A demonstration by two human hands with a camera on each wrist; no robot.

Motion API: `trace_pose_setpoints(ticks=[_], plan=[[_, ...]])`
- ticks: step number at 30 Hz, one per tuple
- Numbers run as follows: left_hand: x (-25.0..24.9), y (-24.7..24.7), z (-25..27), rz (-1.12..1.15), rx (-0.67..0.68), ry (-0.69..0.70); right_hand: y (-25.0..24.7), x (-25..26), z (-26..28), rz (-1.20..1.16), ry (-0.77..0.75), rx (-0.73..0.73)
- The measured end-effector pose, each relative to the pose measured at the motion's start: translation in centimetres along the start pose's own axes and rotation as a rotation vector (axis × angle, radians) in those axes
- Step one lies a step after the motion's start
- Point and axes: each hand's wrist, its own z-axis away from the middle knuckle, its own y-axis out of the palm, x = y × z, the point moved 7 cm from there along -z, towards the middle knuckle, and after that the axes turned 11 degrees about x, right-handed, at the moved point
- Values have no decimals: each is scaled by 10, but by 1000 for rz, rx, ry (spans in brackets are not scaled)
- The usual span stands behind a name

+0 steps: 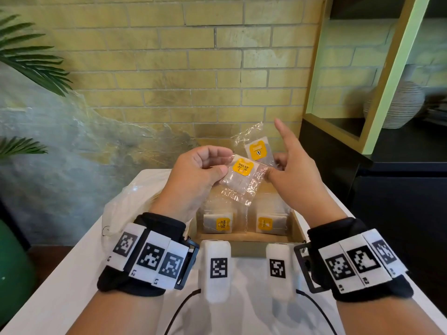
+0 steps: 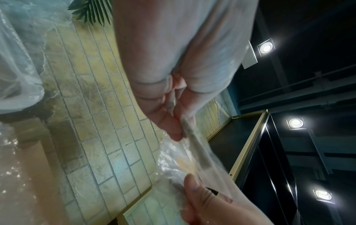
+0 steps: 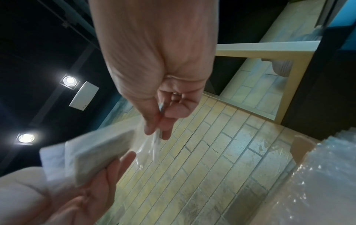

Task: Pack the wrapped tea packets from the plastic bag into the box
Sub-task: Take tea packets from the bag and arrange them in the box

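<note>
Wrist straps come first in the head view: black bands with white square-code tags, the left ones marked L2 and L3-ish, the right ones R1 and R2, though the smaller print is too fuzzy to swear by. Two white camera pods [image 1: 216, 269] with the same kind of code sit between the wrists, cables trailing off them.

Past those, the left hand [image 1: 193, 175] pinches a wrapped tea packet [image 1: 238, 180] by its left edge, thumb on top and fingers curled under. Its yellow tag reads "RELAX" with a little figure under it. The right hand [image 1: 294, 172] pinches a second tea packet [image 1: 257, 151] between thumb and a finger, just behind the first, with the index finger sticking straight up. That one has a yellow tag too, but I can't read the writing. Both packets are in the air above the box [image 1: 296, 228], and their clear wrappers overlap a bit.

Inside the open cardboard box there are two rows of packed packets standing on edge; the front one on the left [image 1: 217, 223] shows "RELAX" sideways, the front one on the right [image 1: 268, 223] has a yellow tag I can't make out.

The plastic bag [image 1: 130, 201] lies crumpled on the white table [image 1: 60, 286], just left of the box and behind the left wrist.
</note>
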Motion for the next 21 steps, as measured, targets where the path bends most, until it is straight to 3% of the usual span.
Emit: trace_pose_setpoints(ticks=[5,15,21], plan=[[0,2,1,-84,41,-22,-3,0,-1,-110,-14,-3],[-4,-8,0,79,-112,64,8,3,1,-322,35,111],[3,-6,-2,-57,-62,4,11,3,-1,-201,-2,66]])
